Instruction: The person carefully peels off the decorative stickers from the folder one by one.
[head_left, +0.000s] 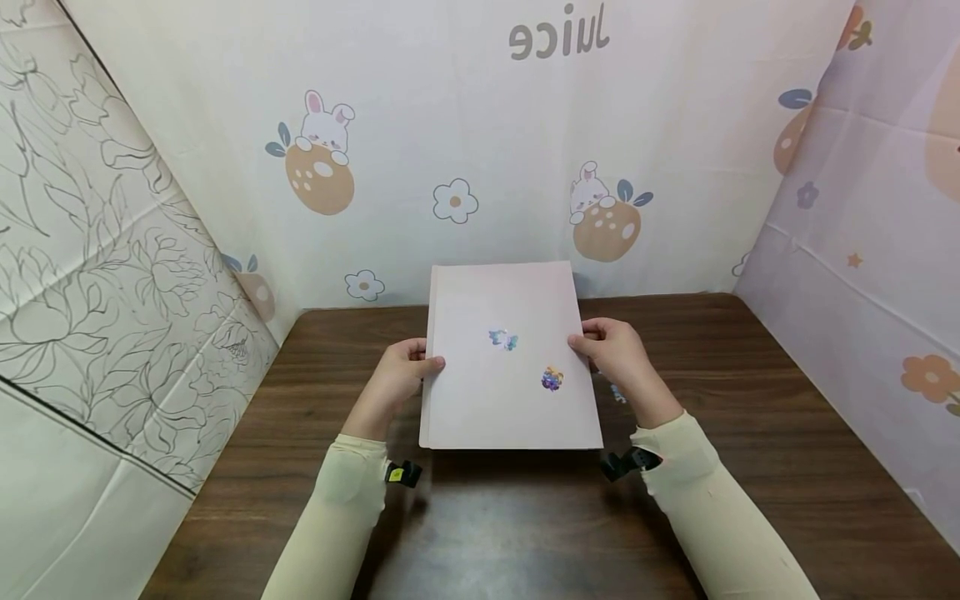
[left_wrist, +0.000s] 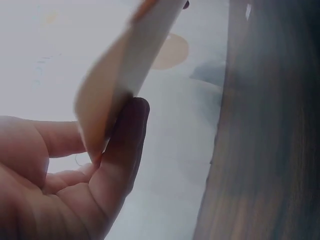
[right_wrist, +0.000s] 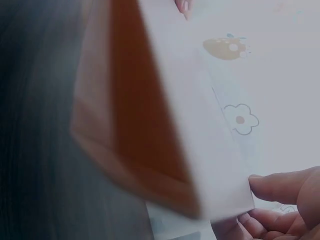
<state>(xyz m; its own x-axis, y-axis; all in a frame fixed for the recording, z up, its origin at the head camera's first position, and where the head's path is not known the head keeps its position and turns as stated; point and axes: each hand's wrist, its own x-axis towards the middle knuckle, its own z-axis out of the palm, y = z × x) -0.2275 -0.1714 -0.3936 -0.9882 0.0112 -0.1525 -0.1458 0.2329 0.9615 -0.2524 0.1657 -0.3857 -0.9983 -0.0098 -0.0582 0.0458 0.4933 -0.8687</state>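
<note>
A pale pink paper bag [head_left: 487, 408], fairly flat, is held up over the table, tilted toward me. On its front are a bluish shiny sticker [head_left: 503, 339] and a purple-and-orange one [head_left: 552, 379]. My left hand [head_left: 401, 372] pinches the left edge, thumb in front and fingers behind. At the right edge my right hand [head_left: 618, 354] does the same, slightly higher up. The right wrist view shows the bag's near end gaping, with a shaded orange-brown inside [right_wrist: 145, 110]. In the left wrist view its side [left_wrist: 102, 95] bows out above the fingers.
The dark wooden table [head_left: 750, 467] runs back to a printed curtain [head_left: 450, 125]. A small bluish piece [head_left: 618, 393] shows beside my right wrist. Black wrist cameras [head_left: 405, 474] sit at both cuffs. A flower-patterned sheet [head_left: 112, 250] closes the left side.
</note>
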